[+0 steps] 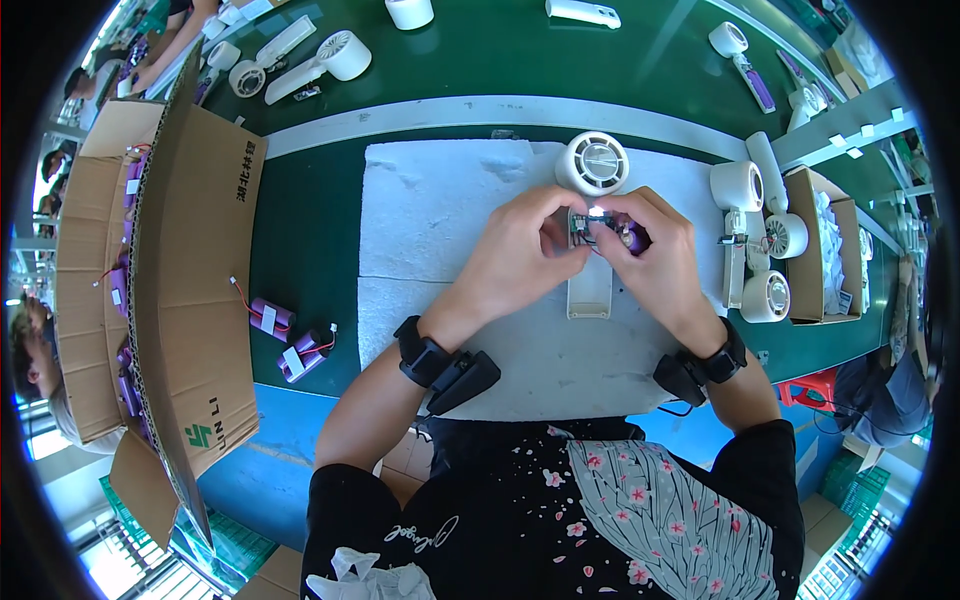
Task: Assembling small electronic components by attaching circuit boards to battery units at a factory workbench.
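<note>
At a green workbench [305,215], a worker's 2 bare hands meet over a pale foam mat [430,210], a fan's small parts between them. The left hand [520,240] holds a circuit board [579,228] in a narrow pinch of thumb and fingers; the right hand [655,245] is closed around a purple battery [635,239], its thumb beside the board. Whether the right fingertips also grip the board, hidden behind it, cannot be told. The board and battery sit just below a white fan head [592,163] and above an open handle shell [590,293] lying on the mat.

Good handling here likely means holding the board by its edges, pressing lightly, leaving the thin wires slack and clear of the shell's rim, and steadying the battery so its weight does not pull on the joints. A slip could strain a lead.

To the left, 2 battery packs [282,338] lie beside a tall carton [215,250]; to the right, more fan parts [738,187] stand near a smaller box [822,306].
</note>
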### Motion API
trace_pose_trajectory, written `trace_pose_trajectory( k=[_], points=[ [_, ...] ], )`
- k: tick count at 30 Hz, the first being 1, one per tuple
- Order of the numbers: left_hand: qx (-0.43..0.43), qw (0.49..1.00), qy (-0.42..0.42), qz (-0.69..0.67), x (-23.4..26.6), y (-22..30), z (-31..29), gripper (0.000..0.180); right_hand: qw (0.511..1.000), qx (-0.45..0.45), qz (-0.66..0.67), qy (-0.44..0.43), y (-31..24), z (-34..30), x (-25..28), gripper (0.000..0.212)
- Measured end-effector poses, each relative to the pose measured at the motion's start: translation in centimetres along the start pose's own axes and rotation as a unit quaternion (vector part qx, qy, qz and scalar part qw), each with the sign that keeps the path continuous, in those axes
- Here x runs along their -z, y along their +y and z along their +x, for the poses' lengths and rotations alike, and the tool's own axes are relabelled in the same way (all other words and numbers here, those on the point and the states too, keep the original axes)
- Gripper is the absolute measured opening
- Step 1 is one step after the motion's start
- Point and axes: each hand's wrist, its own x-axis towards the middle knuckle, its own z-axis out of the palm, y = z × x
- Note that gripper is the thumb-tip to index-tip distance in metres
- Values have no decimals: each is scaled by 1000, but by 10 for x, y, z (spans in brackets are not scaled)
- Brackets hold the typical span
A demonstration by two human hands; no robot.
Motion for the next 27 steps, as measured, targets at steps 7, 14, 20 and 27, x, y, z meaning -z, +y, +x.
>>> trace_pose_trajectory(
  k=[7,14,20,27],
  points=[
    [28,999,-8,16,-4,3,0,37,999,-6,-8,-35,-1,1,5,20],
    [32,999,6,12,-6,0,0,35,999,19,-13,-44,3,-1,5,20],
    [90,996,4,-6,-6,5,1,32,998,51,-33,-33,3,-2,4,21],
    [70,997,26,-3,-9,2,2,32,997,50,-51,-34,-3,-6,4,22]
  ],
)
